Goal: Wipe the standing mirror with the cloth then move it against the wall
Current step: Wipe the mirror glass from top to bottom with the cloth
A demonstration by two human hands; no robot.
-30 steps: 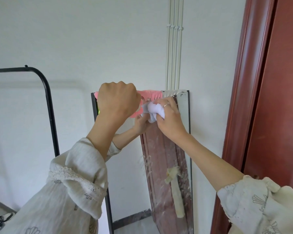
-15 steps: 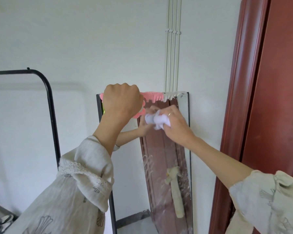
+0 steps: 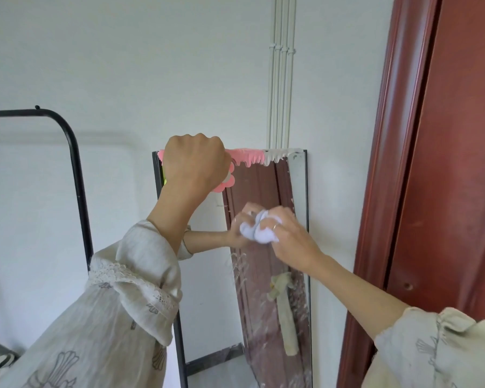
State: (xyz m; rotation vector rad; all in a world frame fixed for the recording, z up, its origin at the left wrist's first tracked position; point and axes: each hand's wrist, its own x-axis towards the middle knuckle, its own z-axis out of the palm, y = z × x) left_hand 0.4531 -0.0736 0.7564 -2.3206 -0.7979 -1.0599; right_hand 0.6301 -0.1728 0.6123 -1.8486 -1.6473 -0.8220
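Left hand (image 3: 194, 163) grips top edge of standing mirror (image 3: 266, 275), near wall. Right hand (image 3: 284, 236) presses bunched white cloth (image 3: 256, 232) on upper glass. Risk: hard wiping tips mirror; streaked lower glass missed.

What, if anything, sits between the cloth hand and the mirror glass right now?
Nothing visible does. The right hand holds the white cloth bunched against the glass of the mirror, and the streaked surface below it is bare. The left hand grips the top edge, off to the side.
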